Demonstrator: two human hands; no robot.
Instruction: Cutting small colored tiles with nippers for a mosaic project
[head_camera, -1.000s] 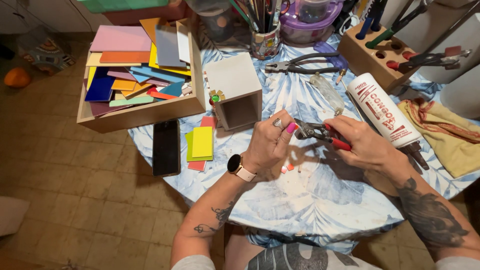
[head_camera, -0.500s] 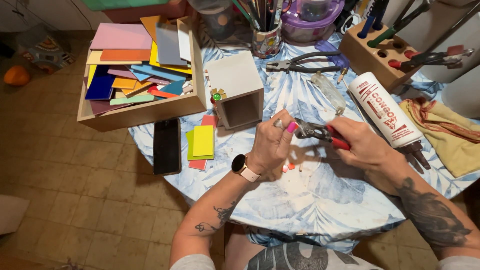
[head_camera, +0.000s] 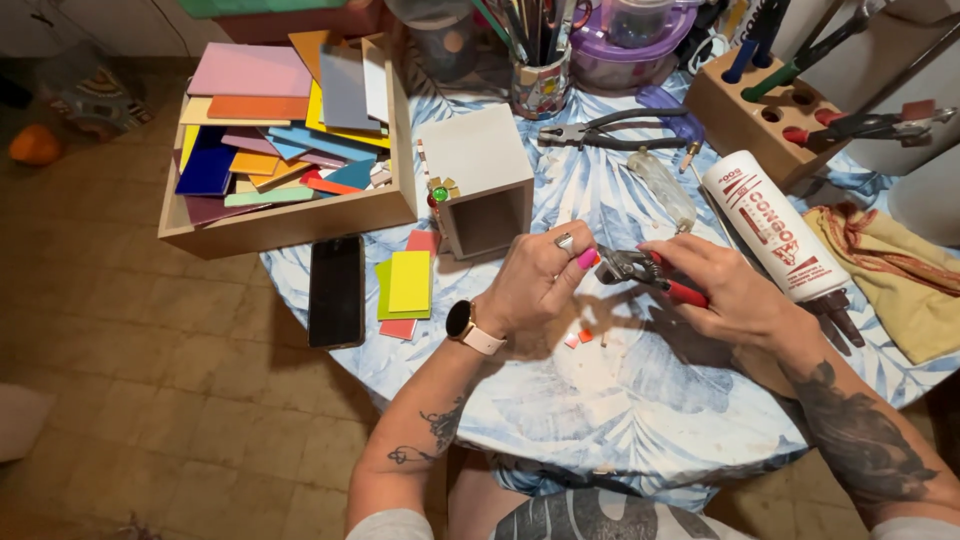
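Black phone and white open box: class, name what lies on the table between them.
In the head view, between the phone and the box lies a small stack of tiles: yellow on green on red.

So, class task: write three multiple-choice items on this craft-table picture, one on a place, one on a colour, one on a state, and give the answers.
1. Where does the black phone lie?
A) in the wooden tray
B) on the table's left edge
C) under the yellow cloth

2. What colour are the handles of the nippers?
A) red
B) green
C) white

3. The white open box is:
A) upright
B) crushed
C) on its side

Answers: B, it lies flat beside the coloured tiles; A, red shows within the right hand; C, its opening faces the left hand.
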